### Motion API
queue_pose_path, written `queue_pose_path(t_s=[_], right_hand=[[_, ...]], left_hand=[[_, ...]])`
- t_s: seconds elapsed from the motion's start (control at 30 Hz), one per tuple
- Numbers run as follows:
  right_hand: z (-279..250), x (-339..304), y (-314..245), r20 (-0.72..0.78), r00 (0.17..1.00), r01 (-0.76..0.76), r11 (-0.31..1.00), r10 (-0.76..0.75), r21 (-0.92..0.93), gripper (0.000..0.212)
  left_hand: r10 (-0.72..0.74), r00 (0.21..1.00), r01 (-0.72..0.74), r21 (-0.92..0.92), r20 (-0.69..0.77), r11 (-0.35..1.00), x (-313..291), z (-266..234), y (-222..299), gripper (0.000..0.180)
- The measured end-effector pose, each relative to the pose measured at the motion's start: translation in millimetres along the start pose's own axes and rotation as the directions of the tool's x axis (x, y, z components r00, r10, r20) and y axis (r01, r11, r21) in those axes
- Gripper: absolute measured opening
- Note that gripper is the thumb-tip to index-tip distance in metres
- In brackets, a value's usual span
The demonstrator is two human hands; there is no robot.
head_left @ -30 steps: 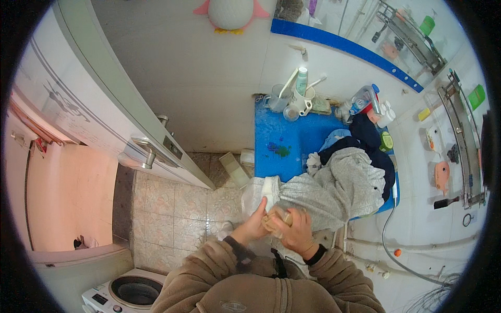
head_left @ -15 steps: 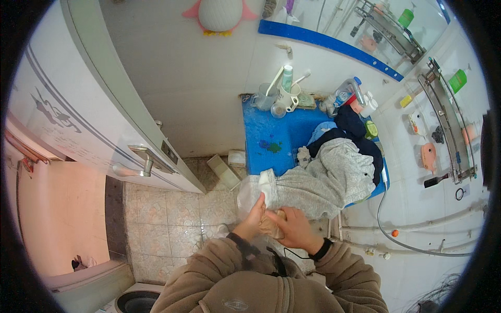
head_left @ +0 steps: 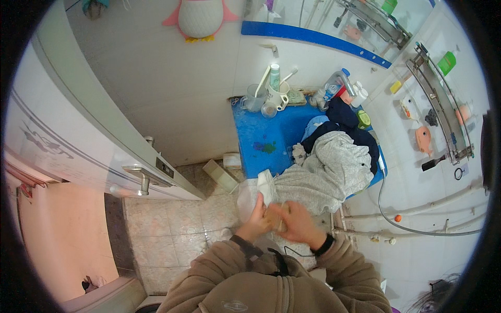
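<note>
My left hand [head_left: 254, 220] and my right hand [head_left: 301, 225] meet in front of the basin, closed around a small tan piece [head_left: 276, 216] that is mostly hidden by fingers; I cannot make out its kind. The left thumb points up beside the white end [head_left: 266, 187] of a light grey garment [head_left: 334, 169], perhaps touching it. The garment lies heaped over the blue counter [head_left: 249, 128] and droops past its front edge. Behind it are dark navy clothes [head_left: 342, 116]. A pale translucent thing [head_left: 247, 195] sits below the counter's front left corner.
Mugs [head_left: 276, 95] with a tube and a toothbrush stand at the counter's back, near bottles [head_left: 334, 88]. A wire shelf [head_left: 441, 104] is on the right wall, with a grey hose [head_left: 383, 208] below. A door [head_left: 99, 130] with a lever handle stands at the left.
The view has shifted slightly, so the room sits a little further left. My right hand has moved over the tan piece and is slightly blurred; my left hand stays nearly in place.
</note>
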State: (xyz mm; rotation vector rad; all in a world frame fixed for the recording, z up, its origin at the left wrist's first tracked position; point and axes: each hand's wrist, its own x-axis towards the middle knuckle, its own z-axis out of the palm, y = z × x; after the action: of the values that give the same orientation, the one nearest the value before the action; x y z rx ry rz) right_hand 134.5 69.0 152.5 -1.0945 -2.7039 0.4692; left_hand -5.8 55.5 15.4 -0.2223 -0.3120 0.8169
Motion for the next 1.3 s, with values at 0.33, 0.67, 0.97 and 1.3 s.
queue_pose_path(t_s=[0.33, 0.67, 0.97, 1.3], right_hand=[[-1, 35, 94, -0.369, 0.862, -0.472, 0.817, 0.349, -0.330, 0.073], [4, 6, -12, -0.137, 0.935, -0.336, 0.941, 0.328, -0.039, 0.082], [-16, -10, 126, -0.412, 0.698, -0.695, 0.692, 0.586, -0.195, 0.082], [13, -20, -9, -0.234, 0.855, -0.475, 0.880, 0.463, 0.006, 0.094]], left_hand=[[0.195, 0.880, 0.044, 0.483, -0.432, 0.874, 4, 5, -8, 0.068], [0.183, 0.915, 0.002, 0.459, -0.359, 0.888, 0, 13, 1, 0.059], [0.118, 0.853, 0.140, 0.441, -0.508, 0.886, 2, 20, -1, 0.067], [0.162, 0.813, 0.104, 0.413, -0.559, 0.905, 4, 21, 1, 0.057]])
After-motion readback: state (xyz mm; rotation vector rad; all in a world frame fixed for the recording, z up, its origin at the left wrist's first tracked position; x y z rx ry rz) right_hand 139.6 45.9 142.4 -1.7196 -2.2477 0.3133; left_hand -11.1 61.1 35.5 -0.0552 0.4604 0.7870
